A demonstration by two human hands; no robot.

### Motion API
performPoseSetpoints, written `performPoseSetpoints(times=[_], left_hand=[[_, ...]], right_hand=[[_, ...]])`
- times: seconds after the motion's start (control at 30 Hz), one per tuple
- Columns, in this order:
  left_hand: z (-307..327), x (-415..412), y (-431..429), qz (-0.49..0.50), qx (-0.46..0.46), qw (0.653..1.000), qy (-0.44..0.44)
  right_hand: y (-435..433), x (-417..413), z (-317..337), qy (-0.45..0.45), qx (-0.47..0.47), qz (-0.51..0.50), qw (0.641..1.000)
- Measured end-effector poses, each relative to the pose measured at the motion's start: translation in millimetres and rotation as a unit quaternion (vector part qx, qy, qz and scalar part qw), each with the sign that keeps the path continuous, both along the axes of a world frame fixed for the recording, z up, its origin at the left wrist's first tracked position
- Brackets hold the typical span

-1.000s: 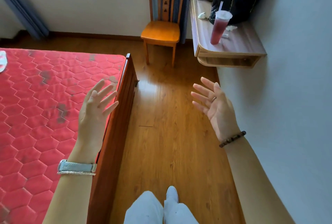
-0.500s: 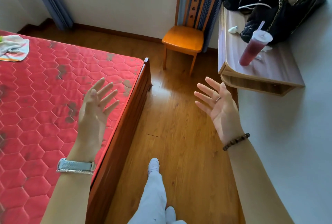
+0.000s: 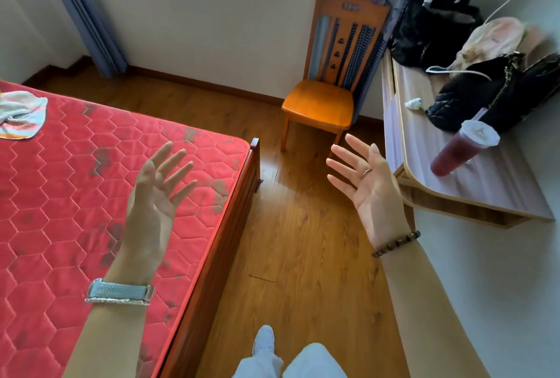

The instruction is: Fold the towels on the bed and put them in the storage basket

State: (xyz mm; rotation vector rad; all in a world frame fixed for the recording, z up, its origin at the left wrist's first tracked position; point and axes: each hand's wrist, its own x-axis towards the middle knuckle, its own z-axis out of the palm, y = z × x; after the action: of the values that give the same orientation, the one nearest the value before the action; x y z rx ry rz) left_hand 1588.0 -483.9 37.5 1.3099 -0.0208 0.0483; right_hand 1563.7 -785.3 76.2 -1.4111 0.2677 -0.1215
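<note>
A crumpled towel (image 3: 24,111) is seen at the far left on the red bed (image 3: 60,211), well beyond the left fingertips and to their left. No other towel is shown, nor any storage basket. The left hand (image 3: 151,205) is held above the mattress with its fingers (image 3: 169,159) straight and spread, and nothing is held. The right hand (image 3: 371,187) is raised over the wooden floor, its fingers likewise apart and empty (a ring is worn on one). Just right of those fingers, a lidded cup (image 3: 457,153) of red drink stands near the shelf (image 3: 497,193) edge.

The cup could be knocked over if the right arm is swung outward in turning toward the bed. A long reach is likely needed for the towel, so it may be dragged rather than lifted cleanly. Since the basket is unseen, a fold could be lost while it is sought.
</note>
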Motion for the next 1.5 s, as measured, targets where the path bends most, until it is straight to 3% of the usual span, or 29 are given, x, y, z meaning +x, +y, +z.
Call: performPoseSetpoints(times=[0.53,0.97,1.5], left_hand=[[11,140,-29,0.027,0.012,1.000,-0.008],[10,265,-84,0.123,-0.014,0.992,-0.023],[11,382,-96,0.185,-0.015,0.982,-0.030]], right_hand=[[-27,161,5,-0.006,-0.018,0.047,0.999],[-86,317,16,-0.017,-0.028,0.113,0.993],[-91,468,12,0.003,-0.013,0.149,0.989]])
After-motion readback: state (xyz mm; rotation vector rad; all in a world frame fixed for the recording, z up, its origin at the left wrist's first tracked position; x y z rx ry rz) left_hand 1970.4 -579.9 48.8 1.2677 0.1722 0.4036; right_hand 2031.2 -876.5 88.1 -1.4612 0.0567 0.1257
